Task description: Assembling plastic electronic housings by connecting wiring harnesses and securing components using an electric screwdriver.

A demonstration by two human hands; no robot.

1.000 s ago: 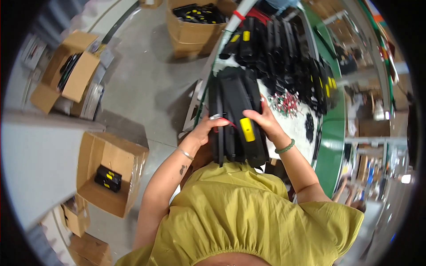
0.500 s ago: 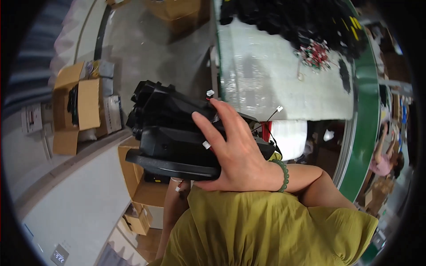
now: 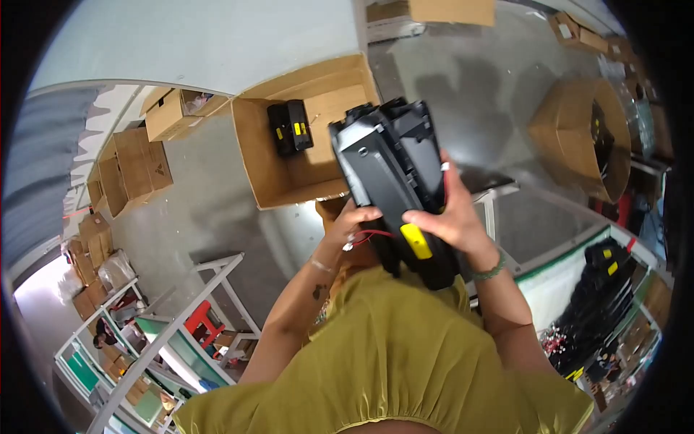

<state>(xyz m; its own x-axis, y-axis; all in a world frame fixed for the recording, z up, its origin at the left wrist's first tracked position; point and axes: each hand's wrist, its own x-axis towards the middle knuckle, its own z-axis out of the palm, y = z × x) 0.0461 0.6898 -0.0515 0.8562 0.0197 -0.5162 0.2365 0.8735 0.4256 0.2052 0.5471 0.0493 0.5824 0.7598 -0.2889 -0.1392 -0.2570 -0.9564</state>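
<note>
Both hands grip a stack of black plastic housings [image 3: 383, 173] in front of my chest, tilted, with a yellow sticker [image 3: 416, 241] near its lower end. My left hand [image 3: 350, 223] is closed on the stack's left side, its thumb lying against the plastic. From the right, my right hand [image 3: 463, 220] clasps it with the thumb on top; its other fingers are partly hidden. A thin red wire [image 3: 373, 232] with a white connector hangs out beside my left hand. Beyond the stack stands an open cardboard box [image 3: 249, 163], holding black parts [image 3: 290, 129] with yellow stickers.
At the right, a green-edged table [image 3: 564, 278] bears a heap of black parts [image 3: 596, 289]. A large round-mouthed carton [image 3: 560, 134] stands at the far right. Other cartons [image 3: 134, 170] sit on the floor at left, near a white metal frame [image 3: 188, 318].
My view has turned, so the green-edged table now lies at my right and the open box ahead. The stack has swung upright, and both my hands now show on it.
</note>
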